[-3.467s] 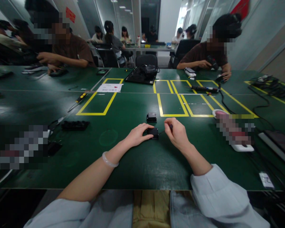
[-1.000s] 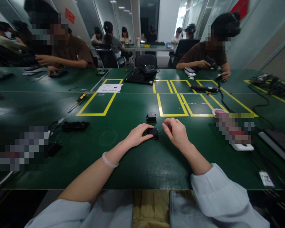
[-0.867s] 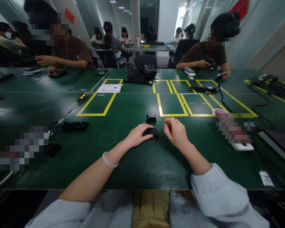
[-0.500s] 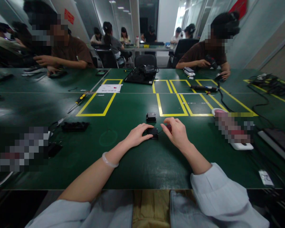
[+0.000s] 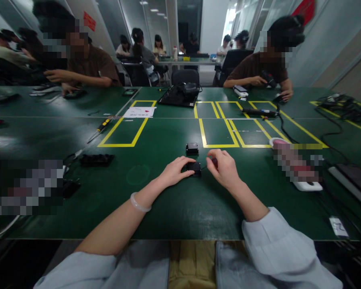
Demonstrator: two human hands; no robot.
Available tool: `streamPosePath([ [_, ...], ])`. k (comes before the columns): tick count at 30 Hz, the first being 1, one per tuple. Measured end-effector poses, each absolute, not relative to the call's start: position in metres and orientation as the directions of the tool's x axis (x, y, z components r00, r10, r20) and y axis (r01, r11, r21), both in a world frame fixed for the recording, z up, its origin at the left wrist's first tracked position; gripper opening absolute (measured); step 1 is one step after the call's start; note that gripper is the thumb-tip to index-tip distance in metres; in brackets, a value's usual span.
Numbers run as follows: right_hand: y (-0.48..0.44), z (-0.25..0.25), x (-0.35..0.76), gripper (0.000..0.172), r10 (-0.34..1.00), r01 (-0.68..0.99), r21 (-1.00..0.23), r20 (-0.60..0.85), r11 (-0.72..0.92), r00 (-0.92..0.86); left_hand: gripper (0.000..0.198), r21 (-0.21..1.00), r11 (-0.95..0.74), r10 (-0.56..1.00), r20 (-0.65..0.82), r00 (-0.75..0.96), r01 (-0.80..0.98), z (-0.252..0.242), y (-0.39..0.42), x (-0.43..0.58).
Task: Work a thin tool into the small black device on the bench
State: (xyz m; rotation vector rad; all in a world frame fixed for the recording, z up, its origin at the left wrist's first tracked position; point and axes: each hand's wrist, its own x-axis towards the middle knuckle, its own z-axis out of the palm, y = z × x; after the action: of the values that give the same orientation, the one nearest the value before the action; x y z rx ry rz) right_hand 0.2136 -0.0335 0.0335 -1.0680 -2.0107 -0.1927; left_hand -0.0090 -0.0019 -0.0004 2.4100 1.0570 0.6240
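While the green counter [image 5: 168, 216] is laid out as it was half a second ago, the right hand [image 5: 223, 166] has altered slightly: its foremost fingertip, then stretched further left, is now drawn back, the fingers curled around a thin tool [image 5: 214, 161]. The left hand [image 5: 177, 170], in the same place as before, pinches a black block [image 5: 194, 169] against the counter. Just beyond it, apart, sits an unmoved second block [image 5: 192, 149]. The tool's slim shaft points at the held block's right side; whether its tip touches, I cannot tell.

Left fingers [image 5: 185, 160] arch apart, thumb opposed; right fingers [image 5: 214, 153] seem curled, partly hidden.
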Motion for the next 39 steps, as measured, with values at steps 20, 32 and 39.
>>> streamPosePath([
  [20,-0.0343,0.0348,0.2132,0.009,0.642,0.737,-0.258,0.707,0.625,-0.297,0.036,0.543,-0.617,0.761,0.226,0.608,0.57,-0.0032,-0.0012,-0.0095],
  [32,-0.0315,0.0292,0.2121,0.015,0.626,0.742,-0.251,0.729,0.621,-0.277,0.037,0.545,-0.609,0.765,0.213,0.607,0.577,-0.0014,-0.0019,-0.0094],
  [39,-0.0321,0.0302,0.2129,0.012,0.644,0.733,-0.277,0.713,0.622,-0.277,0.037,0.546,-0.609,0.766,0.217,0.605,0.575,-0.0021,-0.0018,-0.009],
])
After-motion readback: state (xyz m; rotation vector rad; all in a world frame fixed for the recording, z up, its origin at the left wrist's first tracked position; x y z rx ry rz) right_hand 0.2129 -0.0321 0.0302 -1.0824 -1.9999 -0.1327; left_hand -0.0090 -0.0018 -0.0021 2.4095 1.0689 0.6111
